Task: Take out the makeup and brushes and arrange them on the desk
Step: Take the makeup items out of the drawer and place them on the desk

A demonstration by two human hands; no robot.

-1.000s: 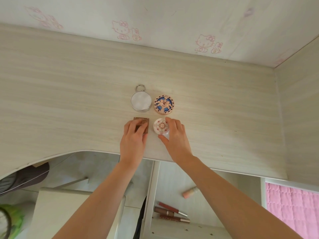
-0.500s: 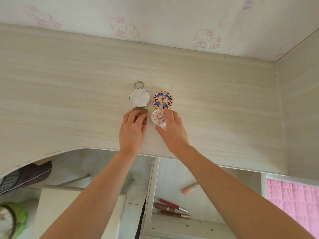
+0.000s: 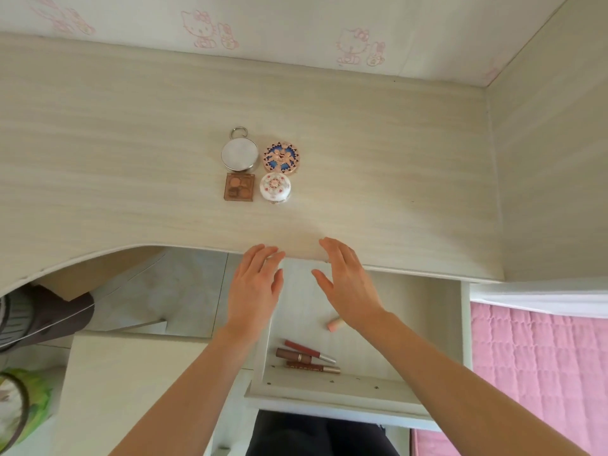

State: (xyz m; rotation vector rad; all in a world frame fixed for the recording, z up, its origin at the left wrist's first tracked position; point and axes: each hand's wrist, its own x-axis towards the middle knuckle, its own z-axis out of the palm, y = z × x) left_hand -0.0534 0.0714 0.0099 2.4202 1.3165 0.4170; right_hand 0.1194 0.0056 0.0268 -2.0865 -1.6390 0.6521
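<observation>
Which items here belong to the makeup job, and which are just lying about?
Job: silver compact, blue compact, brown palette, white compact on the desk; lip tubes and pink tube in the drawer.
Lying about: pink quilt, wall stickers.

Tabletop [image 3: 394,176]: 4 makeup items, i.e. 1 square palette [image 3: 239,187] + 3 round compacts: silver compact [image 3: 239,156] behind the palette, white compact [image 3: 275,187] just right of it, blue compact [image 3: 281,158] diagonally behind-right. Drawer [image 3: 329,383], nearer than the palette: 3 dark lip tubes [image 3: 294,355], 1 peach tube [image 3: 335,324]. 2 hands: left hand [image 3: 253,287], right hand [image 3: 348,284].
</observation>
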